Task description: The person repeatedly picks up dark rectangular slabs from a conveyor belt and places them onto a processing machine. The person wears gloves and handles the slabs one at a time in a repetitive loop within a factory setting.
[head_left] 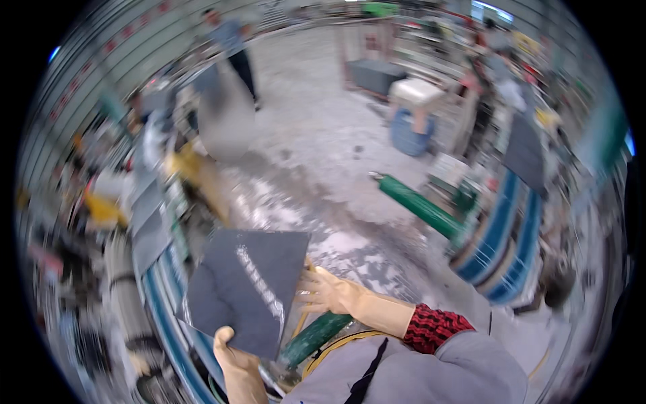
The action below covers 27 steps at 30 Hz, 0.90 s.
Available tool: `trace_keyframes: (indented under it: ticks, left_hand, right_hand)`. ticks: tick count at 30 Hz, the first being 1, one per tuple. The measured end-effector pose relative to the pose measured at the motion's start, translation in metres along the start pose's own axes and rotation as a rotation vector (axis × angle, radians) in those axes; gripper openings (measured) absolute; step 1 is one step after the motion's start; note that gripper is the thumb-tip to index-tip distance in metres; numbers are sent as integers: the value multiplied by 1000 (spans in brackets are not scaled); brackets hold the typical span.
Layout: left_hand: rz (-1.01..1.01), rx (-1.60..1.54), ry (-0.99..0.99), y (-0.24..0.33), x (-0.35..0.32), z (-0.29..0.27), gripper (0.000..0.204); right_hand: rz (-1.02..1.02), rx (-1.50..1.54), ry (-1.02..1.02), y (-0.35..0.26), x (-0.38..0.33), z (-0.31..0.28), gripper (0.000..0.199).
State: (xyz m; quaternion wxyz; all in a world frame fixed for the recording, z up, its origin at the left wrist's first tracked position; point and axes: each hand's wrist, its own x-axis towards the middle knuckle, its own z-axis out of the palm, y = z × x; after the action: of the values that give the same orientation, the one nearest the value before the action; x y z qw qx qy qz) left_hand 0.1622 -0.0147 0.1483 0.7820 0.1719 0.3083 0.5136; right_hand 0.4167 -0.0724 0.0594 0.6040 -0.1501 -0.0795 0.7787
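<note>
A dark grey square stone tile (235, 289), with a pale wet streak of glare across it, is tilted in front of me above the near end of the left conveyor. My left hand (239, 370), in a cream rubber glove, grips its near edge with the thumb on top; the other fingers are hidden beneath. My right hand (333, 291), gloved the same way with a red and black patterned cuff, presses its fingers against the tile's right edge. Some of those fingertips are hard to make out at the edge.
Blue conveyor belts (168, 296) run along my left, bearing more grey tiles (149, 232). On the right, another belt conveyor (494, 242) carries a dark slab (525, 151). A green roller (420, 205) juts from it. Beyond stand a blue bucket (410, 131) and a person (229, 44).
</note>
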Motion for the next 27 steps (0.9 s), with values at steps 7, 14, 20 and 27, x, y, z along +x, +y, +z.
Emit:
trace_keyframes:
  ticks: [7, 14, 20, 27]
  left_hand:
    - [-598, 189, -361, -178, -6, 94, 58]
    - [-897, 227, -500, -346, -52, 187, 39]
    - [-844, 530, -569, -436, -76, 236, 42]
    - [-916, 603, -833, -549, -35, 285, 37]
  right_hand:
    - [-385, 14, 533, -65, -218, 10, 35]
    - [-936, 284, 626, -67, -367, -43, 34]
    - [-1260, 382, 684, -93, -418, -92, 44]
    - [-1479, 452, 719, -149, -441, -145, 31]
